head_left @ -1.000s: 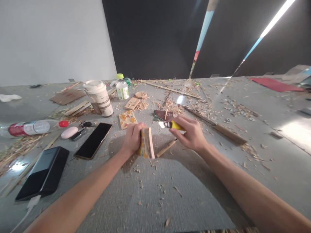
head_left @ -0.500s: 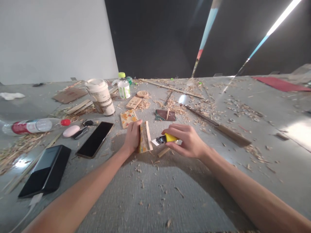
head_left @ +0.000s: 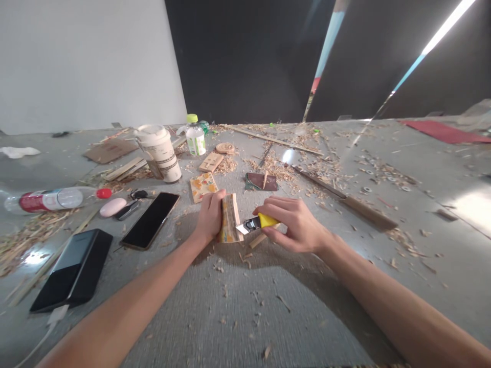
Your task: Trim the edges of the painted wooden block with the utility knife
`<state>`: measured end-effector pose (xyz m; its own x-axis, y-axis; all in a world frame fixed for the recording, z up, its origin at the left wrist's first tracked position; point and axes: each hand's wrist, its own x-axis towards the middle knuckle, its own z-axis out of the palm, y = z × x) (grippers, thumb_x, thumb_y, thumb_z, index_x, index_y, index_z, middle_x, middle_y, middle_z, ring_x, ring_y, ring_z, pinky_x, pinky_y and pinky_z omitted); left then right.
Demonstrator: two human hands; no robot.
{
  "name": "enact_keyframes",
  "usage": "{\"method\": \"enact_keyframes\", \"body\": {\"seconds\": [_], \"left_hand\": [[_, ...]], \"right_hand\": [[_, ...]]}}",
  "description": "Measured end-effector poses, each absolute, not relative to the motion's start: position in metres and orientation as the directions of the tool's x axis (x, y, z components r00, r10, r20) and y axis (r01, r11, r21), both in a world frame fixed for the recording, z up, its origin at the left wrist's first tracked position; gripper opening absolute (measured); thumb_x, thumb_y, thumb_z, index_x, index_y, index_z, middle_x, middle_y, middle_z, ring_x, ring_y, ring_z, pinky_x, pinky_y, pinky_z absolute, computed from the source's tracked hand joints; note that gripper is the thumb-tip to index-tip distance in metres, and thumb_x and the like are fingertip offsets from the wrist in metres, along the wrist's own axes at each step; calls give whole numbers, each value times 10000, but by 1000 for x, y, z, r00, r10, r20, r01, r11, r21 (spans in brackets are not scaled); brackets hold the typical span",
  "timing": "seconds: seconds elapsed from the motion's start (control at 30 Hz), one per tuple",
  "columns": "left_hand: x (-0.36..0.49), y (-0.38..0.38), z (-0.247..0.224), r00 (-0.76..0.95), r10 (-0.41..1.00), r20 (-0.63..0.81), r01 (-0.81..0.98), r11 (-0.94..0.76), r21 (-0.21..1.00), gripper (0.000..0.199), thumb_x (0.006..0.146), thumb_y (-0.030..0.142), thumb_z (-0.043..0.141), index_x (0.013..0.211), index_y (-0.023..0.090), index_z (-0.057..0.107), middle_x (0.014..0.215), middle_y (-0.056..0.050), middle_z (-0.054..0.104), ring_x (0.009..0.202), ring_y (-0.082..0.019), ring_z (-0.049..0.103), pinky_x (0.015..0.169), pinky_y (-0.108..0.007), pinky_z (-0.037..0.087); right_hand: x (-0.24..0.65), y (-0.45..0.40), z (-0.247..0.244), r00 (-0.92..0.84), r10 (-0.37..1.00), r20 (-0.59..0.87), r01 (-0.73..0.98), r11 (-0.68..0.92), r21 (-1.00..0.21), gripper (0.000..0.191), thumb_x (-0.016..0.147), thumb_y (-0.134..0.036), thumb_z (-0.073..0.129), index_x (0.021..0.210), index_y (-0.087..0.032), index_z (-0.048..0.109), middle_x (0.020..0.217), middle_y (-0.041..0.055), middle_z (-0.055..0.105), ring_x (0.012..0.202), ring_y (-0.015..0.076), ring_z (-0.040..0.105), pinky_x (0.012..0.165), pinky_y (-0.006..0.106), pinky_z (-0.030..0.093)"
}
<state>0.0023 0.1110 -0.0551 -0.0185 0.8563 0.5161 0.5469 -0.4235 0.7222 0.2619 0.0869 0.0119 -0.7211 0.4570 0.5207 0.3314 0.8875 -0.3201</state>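
- Down and leftward since the first frame, the utility knife [head_left: 264, 221] has come from beyond the pouch's near side to the wooden block [head_left: 230, 220], its blade [head_left: 242, 228] now meeting the block's right edge near the lower end.
- Left hand [head_left: 209, 217]: grips the block from its left, the visible fingers pressed together along the patterned side; the thumb's place I cannot tell.
- Right hand [head_left: 293, 225]: fingers curled round the yellow handle, thumb underneath, pinching it; the blade points left.
- Block: held between the hands, toward the middle of the desk [head_left: 215, 317], its long sides running from the near edge toward the far edge.
- Under the knife, a wooden stick [head_left: 258, 240] lies partly hidden by the right hand.
- Beyond the hands: a patterned piece [head_left: 203, 187] on the left, a dark pouch [head_left: 261, 182] with a wood sliver [head_left: 265, 179] on top.
- Farther toward the far edge: a wooden tile [head_left: 210, 162], a round wooden piece [head_left: 225, 148], a green-capped bottle [head_left: 196, 141] and a lidded cup [head_left: 159, 153], all upright or flat among shavings [head_left: 276, 171].
- Left of the hands: a phone [head_left: 151, 221] and a black device [head_left: 72, 271] with a white cable [head_left: 53, 317].
- Right: a long wooden-handled tool [head_left: 368, 213] lies slantwise.
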Motion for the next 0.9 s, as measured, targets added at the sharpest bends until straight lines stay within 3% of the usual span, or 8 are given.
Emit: {"method": "enact_keyframes", "body": {"seconds": [0.13, 0.33, 0.6, 0.77, 0.9], "left_hand": [[8, 108, -47, -60, 880, 471, 492, -385, 781, 255, 1039, 295, 472, 825, 231, 597, 796, -43, 627, 844, -225, 619, 775, -383, 584], [10, 105, -42, -64, 909, 412, 517, -323, 793, 277, 1039, 292, 452, 798, 231, 576, 801, -48, 633, 855, -228, 620, 802, -399, 591], [3, 107, -55, 13, 864, 504, 545, -429, 721, 196, 999, 326, 487, 918, 243, 645, 898, -77, 699, 950, -257, 661, 848, -434, 595], [1, 104, -63, 23, 842, 539, 559, -457, 692, 131, 920, 320, 550, 930, 237, 651, 896, -81, 701, 970, -275, 658, 928, -479, 580], [3, 102, -60, 44, 816, 577, 581, -491, 649, 157, 914, 332, 544, 926, 228, 662, 866, -72, 691, 906, -264, 643, 906, -462, 579]], "right_hand": [[261, 87, 13, -733, 443, 516, 322, 894, -311, 269, 1026, -376, 503, 1114, -175, 658, 880, 60, 671, 752, 183, 579, 662, 349, 432], [261, 86, 13, -739, 438, 512, 319, 897, -307, 293, 1036, -386, 490, 1111, -164, 666, 903, 75, 690, 745, 183, 596, 654, 350, 437], [260, 88, 15, -776, 408, 481, 273, 905, -327, 421, 1116, -471, 386, 1196, -149, 644, 928, 97, 682, 792, 203, 599, 703, 370, 462], [260, 87, 15, -763, 350, 544, 271, 937, -222, 449, 1129, -506, 354, 1208, -159, 629, 886, 69, 657, 750, 191, 570, 690, 361, 450], [259, 86, 15, -730, 345, 590, 336, 933, -131, 425, 1126, -493, 366, 1199, -170, 632, 883, 66, 661, 738, 193, 572, 672, 358, 444]]}}
